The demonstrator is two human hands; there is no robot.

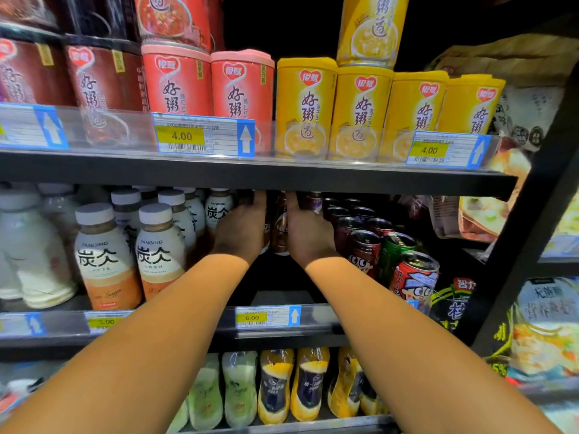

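Observation:
Both my arms reach deep into the middle shelf of a store rack. My left hand [241, 228] and my right hand [308, 233] flank a group of brown coffee bottles [279, 230] standing far back. The left hand's fingers lie along the bottles' left side and the right hand's fingers along their right side. The fingertips are hidden under the upper shelf edge [250, 175], so I cannot tell how firmly they hold. The shelf floor in front of the bottles is bare and dark.
White-capped latte bottles [159, 255] stand left of my hands, cans [363, 245] to the right. Red and yellow porridge tubs [360, 111] fill the shelf above. Yellow and green bottles [275, 386] sit below. A 6.00 price tag [266, 316] marks the shelf rail.

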